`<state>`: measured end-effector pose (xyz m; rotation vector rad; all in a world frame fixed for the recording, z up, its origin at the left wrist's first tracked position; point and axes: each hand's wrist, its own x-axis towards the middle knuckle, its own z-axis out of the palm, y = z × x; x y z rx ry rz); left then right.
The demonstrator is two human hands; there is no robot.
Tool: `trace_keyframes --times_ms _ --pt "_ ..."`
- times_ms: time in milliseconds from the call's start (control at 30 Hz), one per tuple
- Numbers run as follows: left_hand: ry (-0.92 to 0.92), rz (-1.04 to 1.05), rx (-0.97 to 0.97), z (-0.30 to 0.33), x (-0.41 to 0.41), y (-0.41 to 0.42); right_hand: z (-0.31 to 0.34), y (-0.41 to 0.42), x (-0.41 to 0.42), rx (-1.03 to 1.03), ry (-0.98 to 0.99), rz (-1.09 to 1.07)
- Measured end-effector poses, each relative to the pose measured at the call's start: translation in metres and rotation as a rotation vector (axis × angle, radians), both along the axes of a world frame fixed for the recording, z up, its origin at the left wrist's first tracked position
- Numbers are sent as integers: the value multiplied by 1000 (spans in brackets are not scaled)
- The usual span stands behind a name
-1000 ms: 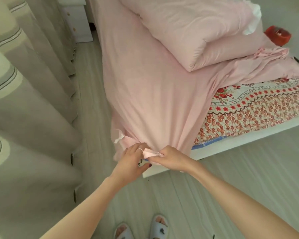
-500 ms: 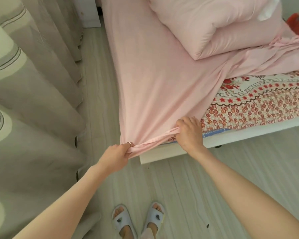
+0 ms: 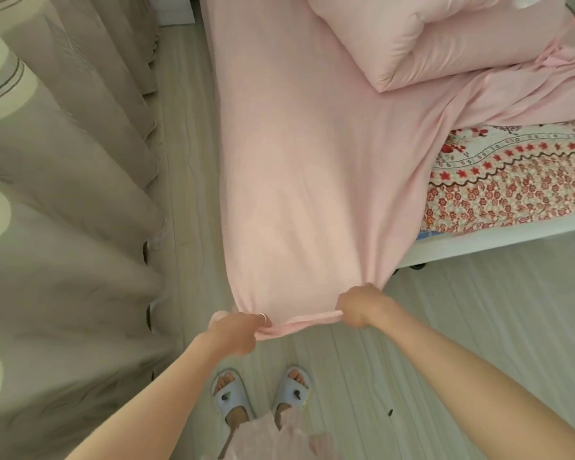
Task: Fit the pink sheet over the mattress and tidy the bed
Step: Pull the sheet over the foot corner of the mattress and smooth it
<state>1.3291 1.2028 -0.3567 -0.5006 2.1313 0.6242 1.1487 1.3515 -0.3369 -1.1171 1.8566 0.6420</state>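
Left hand point(image 3: 238, 333) and right hand point(image 3: 359, 305) are each gripping the hem of the pink sheet point(image 3: 306, 180), holding it taut off the bed's near corner, apparently to open the corner pocket. The floral mattress point(image 3: 508, 180) is lying uncovered along the right edge. Open floor point(image 3: 445, 327) behind is allowing a step back; curtains point(image 3: 63, 161) are crowding the left.

Both arms bare, no sleeves. Left hand point(image 3: 234, 332) has a thin silver ring point(image 3: 262, 316) on one of its fingers. Right hand point(image 3: 359, 305) has no jewellery showing. Feet in pale blue open-toe slippers point(image 3: 231, 398), each with a small dark decoration on the strap. Light pink garment point(image 3: 279, 436) at bottom edge.
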Motion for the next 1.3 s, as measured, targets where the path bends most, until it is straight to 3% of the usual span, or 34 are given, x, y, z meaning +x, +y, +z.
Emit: trace_keyframes --times_ms 133,433,633,933,1100,1300 --pt "-92 157 159 -7 6 0 -17 10 -4 129 -113 -117" --pt "40 277 78 13 -4 -43 13 -33 -23 -232 -185 -407" --pt "207 497 140 43 -29 -99 61 -104 -36 -360 -237 -435" --pt "477 804 296 77 -77 -252 104 -273 -77 -538 -260 -649" --pt "502 806 282 89 -126 -369 112 -375 -101 -701 -266 -875" --pt "488 777 339 102 -189 -462 116 -458 -150 -689 -279 -991"
